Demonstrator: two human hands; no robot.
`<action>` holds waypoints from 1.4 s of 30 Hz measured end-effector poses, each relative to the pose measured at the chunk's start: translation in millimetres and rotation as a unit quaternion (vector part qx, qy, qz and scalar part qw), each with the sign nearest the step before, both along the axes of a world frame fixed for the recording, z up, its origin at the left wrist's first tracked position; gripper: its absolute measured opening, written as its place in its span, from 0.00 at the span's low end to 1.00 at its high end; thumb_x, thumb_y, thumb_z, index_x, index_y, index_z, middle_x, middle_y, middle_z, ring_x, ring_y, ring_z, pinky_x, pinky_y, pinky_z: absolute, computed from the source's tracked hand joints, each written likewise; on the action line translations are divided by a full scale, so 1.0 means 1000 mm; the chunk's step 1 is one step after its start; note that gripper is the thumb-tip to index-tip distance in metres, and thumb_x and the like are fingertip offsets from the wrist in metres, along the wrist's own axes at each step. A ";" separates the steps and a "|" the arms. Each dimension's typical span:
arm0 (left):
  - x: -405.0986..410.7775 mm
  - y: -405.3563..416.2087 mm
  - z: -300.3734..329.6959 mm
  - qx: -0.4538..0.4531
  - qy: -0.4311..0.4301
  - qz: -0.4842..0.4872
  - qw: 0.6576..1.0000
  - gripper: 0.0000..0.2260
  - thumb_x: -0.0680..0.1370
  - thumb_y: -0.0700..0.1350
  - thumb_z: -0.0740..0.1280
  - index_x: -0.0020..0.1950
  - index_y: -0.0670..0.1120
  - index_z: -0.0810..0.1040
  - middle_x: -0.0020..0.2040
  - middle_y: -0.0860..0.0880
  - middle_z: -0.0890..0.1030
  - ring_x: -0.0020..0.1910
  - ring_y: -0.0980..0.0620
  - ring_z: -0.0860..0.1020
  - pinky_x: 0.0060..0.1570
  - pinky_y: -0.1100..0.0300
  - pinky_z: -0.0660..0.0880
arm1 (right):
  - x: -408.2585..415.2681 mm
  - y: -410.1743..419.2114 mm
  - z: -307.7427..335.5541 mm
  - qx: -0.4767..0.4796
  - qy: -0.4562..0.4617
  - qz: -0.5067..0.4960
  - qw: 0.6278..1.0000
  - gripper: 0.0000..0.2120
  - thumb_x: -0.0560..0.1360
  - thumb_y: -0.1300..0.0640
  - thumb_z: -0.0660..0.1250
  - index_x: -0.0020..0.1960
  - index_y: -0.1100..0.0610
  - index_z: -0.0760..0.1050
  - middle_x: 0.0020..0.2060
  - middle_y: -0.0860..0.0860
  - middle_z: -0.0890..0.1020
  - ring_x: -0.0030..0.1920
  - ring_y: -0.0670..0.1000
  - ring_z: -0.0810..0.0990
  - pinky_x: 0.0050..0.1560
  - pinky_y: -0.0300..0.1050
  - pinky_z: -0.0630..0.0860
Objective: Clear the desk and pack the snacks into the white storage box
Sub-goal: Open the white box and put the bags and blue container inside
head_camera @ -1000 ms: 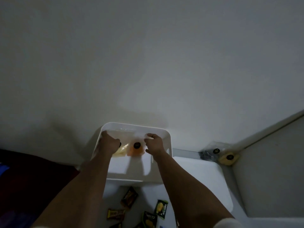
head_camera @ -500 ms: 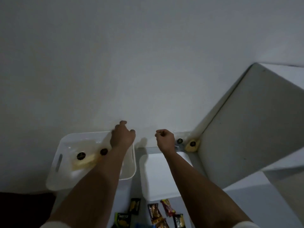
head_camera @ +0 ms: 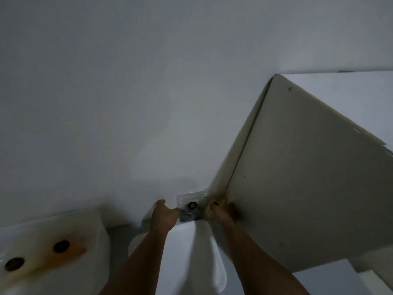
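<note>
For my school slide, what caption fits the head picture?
Both hands, left and right, reach two clear-wrapped snacks beside the white plastic storage box.

A white desk (head_camera: 119, 232) is being seen under the white storage box (head_camera: 63, 248). A white lid (head_camera: 204, 262) is lying below the fingers (head_camera: 161, 204), a clear packet (head_camera: 191, 204) between them.

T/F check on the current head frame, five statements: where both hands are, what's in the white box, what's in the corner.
1. Both hands are inside the white storage box. False: the left hand and right hand reach to the far corner, right of the box.
2. Two pouches with dark round caps lie in the box, a pale one and an orange one. True.
3. A clear packet lies between the hands at the wall. True.
4. The right hand is at a yellow packet beside the cabinet panel. True.
5. The box sits to the person's right. False: it is at the left.
</note>
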State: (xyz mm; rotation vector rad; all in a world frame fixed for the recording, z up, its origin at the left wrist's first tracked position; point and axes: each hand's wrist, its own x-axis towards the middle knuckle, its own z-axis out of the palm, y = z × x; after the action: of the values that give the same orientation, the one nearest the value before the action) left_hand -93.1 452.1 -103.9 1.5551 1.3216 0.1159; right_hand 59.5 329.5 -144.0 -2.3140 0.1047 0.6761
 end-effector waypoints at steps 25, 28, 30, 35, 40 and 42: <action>-0.091 0.026 0.058 0.142 -0.121 -0.017 0.982 0.06 0.77 0.38 0.62 0.46 0.46 0.77 0.49 0.47 0.82 0.50 0.45 0.79 0.51 0.56 0.74 | -0.115 0.027 0.107 0.230 -0.163 0.005 0.959 0.09 0.76 0.64 0.65 0.38 0.60 0.72 0.32 0.51 0.72 0.39 0.51 0.71 0.33 0.40 0.66; -0.133 0.047 0.096 0.168 -0.131 0.014 0.977 0.06 0.78 0.40 0.61 0.50 0.44 0.78 0.51 0.46 0.83 0.51 0.44 0.80 0.53 0.54 0.76 | -0.152 0.049 0.143 0.263 -0.179 0.026 0.948 0.08 0.74 0.62 0.67 0.36 0.59 0.71 0.31 0.52 0.73 0.35 0.51 0.70 0.37 0.43 0.70; -0.166 0.067 0.115 0.187 -0.140 0.037 0.972 0.07 0.78 0.41 0.61 0.50 0.44 0.78 0.52 0.46 0.83 0.52 0.44 0.80 0.55 0.52 0.77 | -0.179 0.071 0.160 0.291 -0.166 0.046 0.941 0.07 0.72 0.59 0.67 0.37 0.60 0.72 0.33 0.53 0.75 0.36 0.51 0.73 0.41 0.51 0.75; -0.249 0.112 0.126 0.213 -0.133 0.099 0.963 0.07 0.79 0.41 0.61 0.51 0.42 0.78 0.52 0.44 0.82 0.52 0.43 0.79 0.53 0.53 0.77 | -0.250 0.131 0.176 0.337 -0.087 0.112 0.931 0.08 0.71 0.55 0.69 0.36 0.54 0.73 0.35 0.54 0.78 0.39 0.53 0.77 0.49 0.63 0.82; -0.323 0.137 0.094 0.171 -0.114 0.136 0.969 0.04 0.79 0.40 0.62 0.49 0.43 0.77 0.51 0.46 0.81 0.51 0.44 0.79 0.53 0.52 0.76 | -0.318 0.170 0.152 0.310 -0.010 0.149 0.939 0.08 0.73 0.57 0.69 0.38 0.56 0.72 0.38 0.56 0.78 0.40 0.55 0.78 0.46 0.66 0.83; -0.340 0.144 0.078 0.142 -0.108 0.158 0.971 0.04 0.78 0.39 0.63 0.48 0.44 0.76 0.50 0.45 0.81 0.53 0.42 0.79 0.56 0.50 0.76 | -0.332 0.181 0.130 0.285 -0.011 0.150 0.947 0.08 0.70 0.52 0.68 0.37 0.55 0.72 0.38 0.55 0.79 0.43 0.57 0.80 0.48 0.66 0.83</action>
State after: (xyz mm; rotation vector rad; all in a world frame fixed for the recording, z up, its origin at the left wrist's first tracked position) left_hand -433.3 596.1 -26.2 1.5024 1.4108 0.6808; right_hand -272.6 510.3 -14.0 -1.7857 -0.4120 0.7149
